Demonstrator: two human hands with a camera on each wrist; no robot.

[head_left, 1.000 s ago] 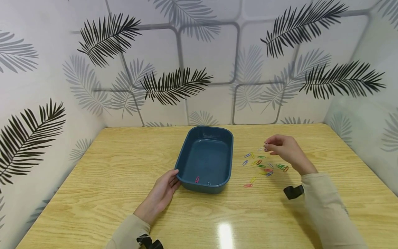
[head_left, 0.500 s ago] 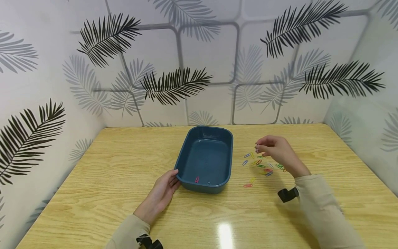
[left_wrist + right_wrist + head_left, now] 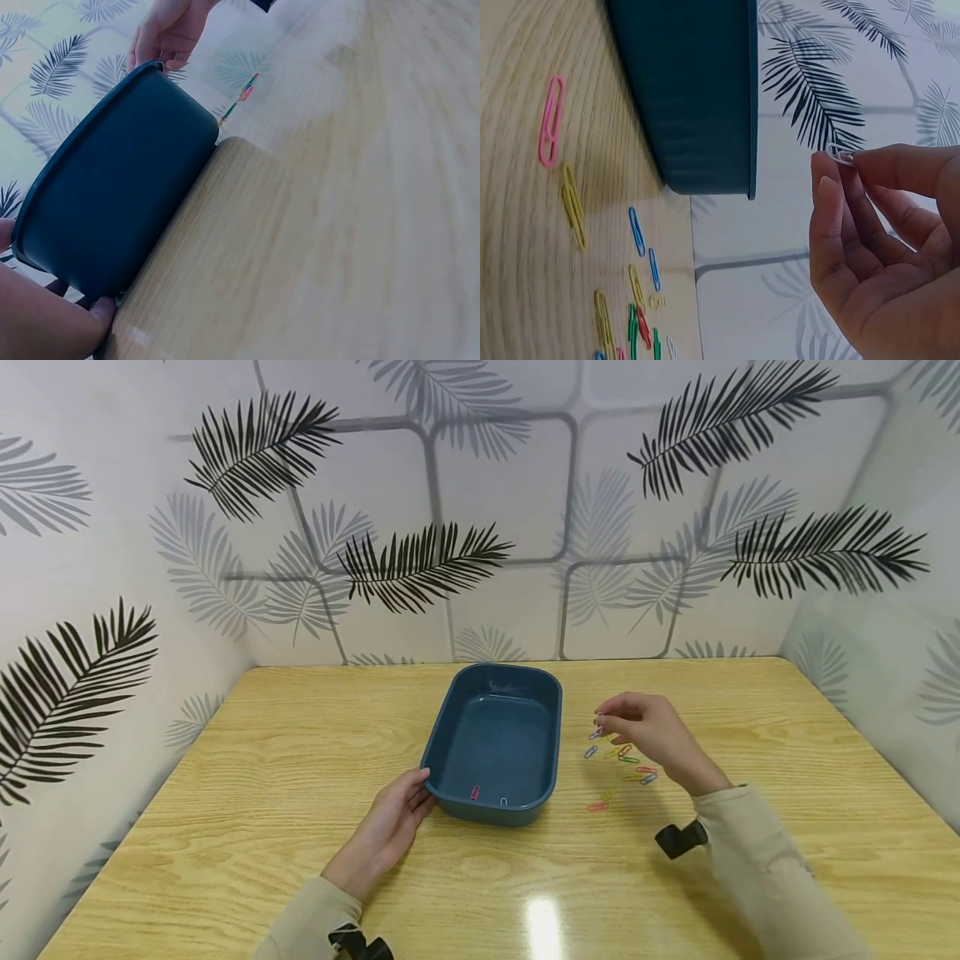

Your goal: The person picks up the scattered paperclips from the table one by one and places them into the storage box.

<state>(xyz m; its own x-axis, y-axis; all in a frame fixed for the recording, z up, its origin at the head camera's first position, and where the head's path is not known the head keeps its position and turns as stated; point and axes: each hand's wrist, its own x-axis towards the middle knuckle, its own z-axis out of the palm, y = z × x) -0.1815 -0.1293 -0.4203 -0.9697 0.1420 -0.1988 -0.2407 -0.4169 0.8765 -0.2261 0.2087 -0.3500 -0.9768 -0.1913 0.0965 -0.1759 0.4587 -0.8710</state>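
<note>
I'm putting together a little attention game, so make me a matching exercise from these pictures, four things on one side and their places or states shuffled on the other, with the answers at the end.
Column one
1. Left hand
2. Right hand
3. Tray
4. Loose paper clips

Column two
A. Pinching a white paper clip
B. Scattered on the tabletop, to the right of the tray
C. Holding the tray at its near left corner
D. Dark blue, with two clips inside

Right pairs: 1-C, 2-A, 3-D, 4-B.
</note>
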